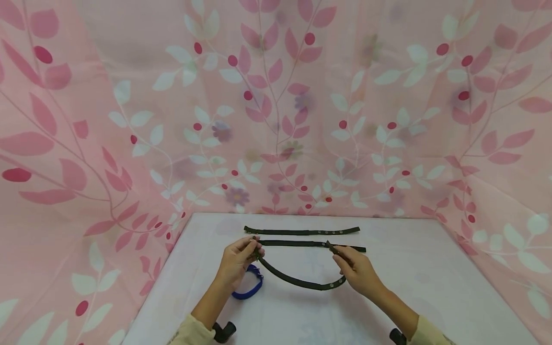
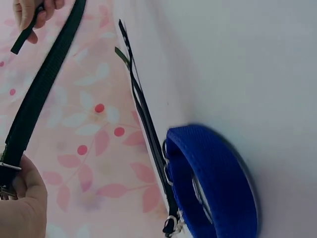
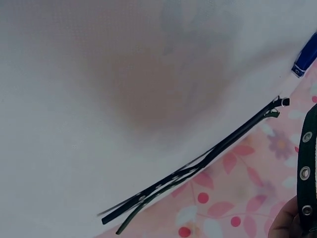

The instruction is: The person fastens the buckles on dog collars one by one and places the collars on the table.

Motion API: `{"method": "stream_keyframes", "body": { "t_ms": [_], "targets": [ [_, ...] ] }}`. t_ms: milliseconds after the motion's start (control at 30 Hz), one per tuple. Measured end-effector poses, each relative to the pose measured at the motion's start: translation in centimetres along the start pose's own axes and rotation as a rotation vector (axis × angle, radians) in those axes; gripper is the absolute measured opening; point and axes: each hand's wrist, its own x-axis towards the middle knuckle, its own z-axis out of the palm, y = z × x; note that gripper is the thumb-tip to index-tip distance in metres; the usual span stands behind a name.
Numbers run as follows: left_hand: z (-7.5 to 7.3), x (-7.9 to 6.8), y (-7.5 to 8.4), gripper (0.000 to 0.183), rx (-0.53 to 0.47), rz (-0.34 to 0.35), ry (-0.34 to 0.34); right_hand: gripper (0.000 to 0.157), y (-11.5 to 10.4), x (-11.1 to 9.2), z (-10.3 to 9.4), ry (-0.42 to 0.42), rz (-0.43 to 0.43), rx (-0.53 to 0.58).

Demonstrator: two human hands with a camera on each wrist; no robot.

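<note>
A dark green collar [image 1: 297, 281] with metal eyelets hangs in a downward curve between my two hands over the table. My left hand [image 1: 236, 262] pinches its buckle end; the metal buckle [image 2: 9, 167] shows in the left wrist view. At the eyelet end, my right hand [image 1: 359, 272] grips the strap, its tip sticking out past the fingers. Three eyelets [image 3: 305, 172] face the right wrist camera. Just below my left hand, a blue collar [image 1: 247, 293] stands closed in a loop on the table.
Two more dark green collars lie stretched out side by side behind my hands, a farther one [image 1: 302, 232] and a nearer one [image 1: 293, 243]. The white table [image 1: 414, 268] ends at a pink leaf-patterned cloth [image 1: 276, 120] at the back and sides.
</note>
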Motion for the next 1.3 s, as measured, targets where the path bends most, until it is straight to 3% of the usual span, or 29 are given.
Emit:
{"method": "stream_keyframes", "body": {
  "t_ms": [233, 433, 600, 800, 967, 1167, 1300],
  "targets": [
    [0.4, 0.1, 0.2, 0.041, 0.112, 0.017, -0.079, 0.020, -0.4, 0.3, -0.2, -0.007, 0.073, 0.015],
    [1.0, -0.2, 0.4, 0.044, 0.034, -0.017, -0.165, 0.021, -2.0, 0.5, 0.5, -0.080, 0.073, 0.044],
    [1.2, -0.5, 0.3, 0.052, 0.040, -0.040, -0.252, 0.020, -2.4, 0.8, 1.1, -0.077, 0.044, 0.031],
    [1.6, -0.3, 0.0, 0.047, 0.099, -0.049, -0.187, 0.021, -2.3, 1.2, 1.1, -0.074, 0.078, 0.033],
    [2.1, 0.0, -0.1, 0.041, 0.203, 0.011, -0.128, 0.023, -2.5, 1.5, 1.3, -0.073, 0.163, 0.054],
    [3.1, 0.0, 0.0, 0.044, 0.288, 0.104, -0.162, 0.016, -3.0, 1.7, 2.1, -0.082, 0.153, 0.101],
    [3.7, -0.2, -0.2, 0.042, 0.296, 0.129, -0.187, 0.014, -3.5, 1.9, 2.8, -0.096, 0.145, 0.116]
  ]
}}
